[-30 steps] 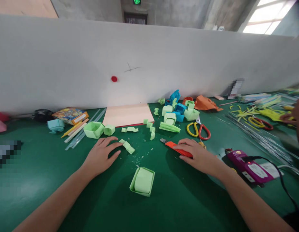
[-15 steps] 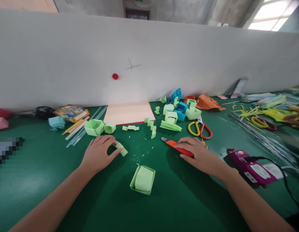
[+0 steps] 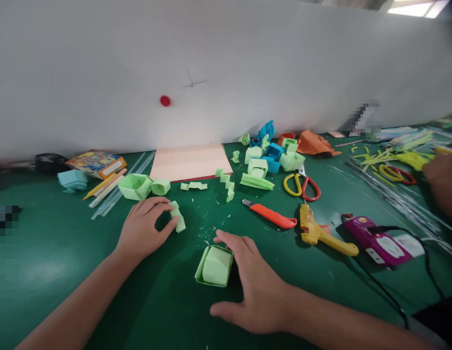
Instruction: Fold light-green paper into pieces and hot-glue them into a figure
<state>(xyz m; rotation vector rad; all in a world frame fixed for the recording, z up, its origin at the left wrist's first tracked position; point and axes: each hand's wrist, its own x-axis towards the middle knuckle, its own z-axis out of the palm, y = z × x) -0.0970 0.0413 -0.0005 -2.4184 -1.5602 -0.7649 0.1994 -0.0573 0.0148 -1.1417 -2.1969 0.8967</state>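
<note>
My left hand (image 3: pixel 147 226) pinches a small folded strip of light green paper (image 3: pixel 178 217) between thumb and fingers, just over the table. My right hand (image 3: pixel 253 282) is open, thumb and fingers spread around the right side of a light green folded paper box (image 3: pixel 215 266). Inside that box sits a smaller green paper block. Whether the fingertips touch the box's edge I cannot tell. An orange utility knife (image 3: pixel 273 215) lies beyond my right hand with its blade end to the left. A yellow glue gun (image 3: pixel 316 231) rests to the right of it.
Green paper boxes (image 3: pixel 135 186) and a peach sheet (image 3: pixel 191 163) lie farther back. Scissors (image 3: pixel 309 188), blue paper pieces (image 3: pixel 273 156) and a purple power strip (image 3: pixel 379 241) with a cable are on the right. Another person's hand (image 3: pixel 442 180) is at the right edge.
My right hand has let go of the utility knife and moved left and nearer to the green box. My left hand still holds the paper strip, now turned more upright. The view has tilted down.
</note>
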